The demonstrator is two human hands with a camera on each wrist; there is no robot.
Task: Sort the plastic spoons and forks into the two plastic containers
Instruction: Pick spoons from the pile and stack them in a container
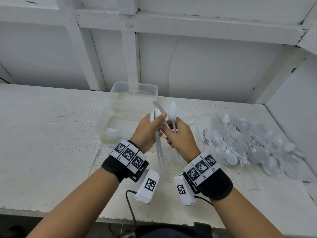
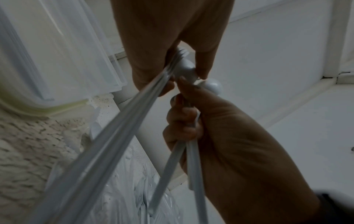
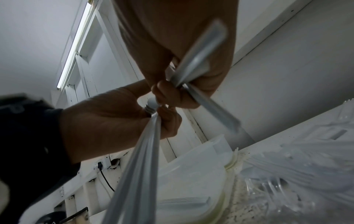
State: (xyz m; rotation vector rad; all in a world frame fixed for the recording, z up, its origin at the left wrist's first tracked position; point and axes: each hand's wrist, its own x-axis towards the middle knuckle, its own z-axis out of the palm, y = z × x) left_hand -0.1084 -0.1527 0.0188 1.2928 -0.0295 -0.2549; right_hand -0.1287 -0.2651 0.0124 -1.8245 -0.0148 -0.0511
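My left hand (image 1: 157,123) grips a nested stack of white plastic spoons (image 1: 159,148), bowls up and handles hanging down; the left wrist view shows the stack's handles (image 2: 122,130) running out from the fingers. My right hand (image 1: 171,130), touching the left, holds two or three more white spoons (image 1: 172,110) by their handles (image 2: 184,163). Both hands hover above the table, just right of the near clear container (image 1: 103,121), which has some white spoons (image 1: 111,133) at its front end. The far clear container (image 1: 151,88) looks empty.
A big loose pile of white spoons and forks (image 1: 248,143), partly in clear wrap, lies on the table's right side, seen also as the pile (image 3: 291,169) in the right wrist view. White walls close off the back and right. Bare white tabletop (image 1: 42,134) spreads to the left.
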